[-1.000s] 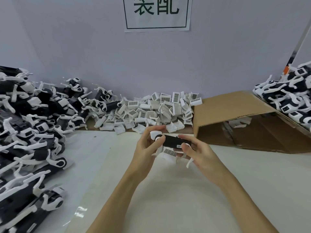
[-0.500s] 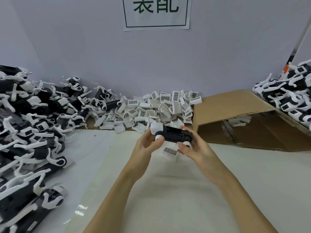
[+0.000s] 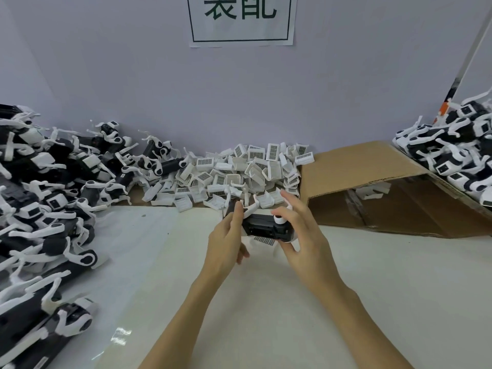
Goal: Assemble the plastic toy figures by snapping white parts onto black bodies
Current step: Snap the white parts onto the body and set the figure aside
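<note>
A black toy body (image 3: 265,228) with white legs and a white barcoded part under it is held between both hands above the white table. My left hand (image 3: 229,237) grips its left end, thumb on top. My right hand (image 3: 299,233) pinches its right end near a white round joint, with the upper fingers spread. Behind the hands lies a heap of loose white barcoded parts (image 3: 239,171). Unfinished black bodies with white legs (image 3: 45,198) are piled at the left.
A tipped cardboard box (image 3: 372,187) lies open at the right, a few white parts inside. More black-and-white figures (image 3: 452,158) are stacked at the far right. A paper sign (image 3: 241,20) hangs on the wall. White table surface (image 3: 266,302) spreads under my arms.
The hands turned the toy over: its legs now point up and away, and the barcoded part sits beneath. The hands and toy moved slightly forward toward the white parts heap.
</note>
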Demonstrator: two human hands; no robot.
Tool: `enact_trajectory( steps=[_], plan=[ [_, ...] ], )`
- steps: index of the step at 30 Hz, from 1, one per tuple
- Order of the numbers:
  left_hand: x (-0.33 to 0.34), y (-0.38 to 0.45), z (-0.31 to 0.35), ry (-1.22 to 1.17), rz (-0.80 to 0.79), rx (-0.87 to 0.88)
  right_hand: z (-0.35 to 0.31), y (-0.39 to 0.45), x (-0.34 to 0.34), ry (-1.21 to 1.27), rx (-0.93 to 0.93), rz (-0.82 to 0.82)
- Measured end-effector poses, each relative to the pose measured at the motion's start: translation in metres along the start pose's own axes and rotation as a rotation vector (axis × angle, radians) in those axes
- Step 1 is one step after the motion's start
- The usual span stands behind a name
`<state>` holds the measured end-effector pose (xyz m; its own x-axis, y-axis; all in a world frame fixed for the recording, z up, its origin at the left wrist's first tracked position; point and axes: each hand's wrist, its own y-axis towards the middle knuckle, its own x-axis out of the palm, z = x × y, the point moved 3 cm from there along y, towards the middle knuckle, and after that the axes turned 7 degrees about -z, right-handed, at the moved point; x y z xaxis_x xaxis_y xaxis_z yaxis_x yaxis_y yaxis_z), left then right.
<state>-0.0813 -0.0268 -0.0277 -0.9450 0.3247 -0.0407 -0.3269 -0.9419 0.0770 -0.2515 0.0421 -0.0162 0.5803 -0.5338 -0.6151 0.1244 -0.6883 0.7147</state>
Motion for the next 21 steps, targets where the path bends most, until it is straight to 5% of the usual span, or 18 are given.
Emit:
enact_trajectory(
  steps=[3, 7, 13, 21],
  plan=[
    [0.0, 0.003, 0.003, -0.378, -0.112, -0.08, -0.005, 0.003, -0.005, -0.024, -0.037, 0.085],
    [-0.003, 0.004, 0.007, -0.293, 0.034, 0.037, -0.004, 0.004, -0.002, 0.203, 0.131, 0.172],
    [-0.011, 0.0, 0.012, -0.141, 0.098, 0.152, 0.004, 0.0, 0.017, 1.243, 0.642, -0.026],
    [-0.013, 0.003, 0.008, -0.112, 0.018, 0.177, 0.004, -0.001, 0.016, 1.264, 0.676, -0.049]
  ],
)
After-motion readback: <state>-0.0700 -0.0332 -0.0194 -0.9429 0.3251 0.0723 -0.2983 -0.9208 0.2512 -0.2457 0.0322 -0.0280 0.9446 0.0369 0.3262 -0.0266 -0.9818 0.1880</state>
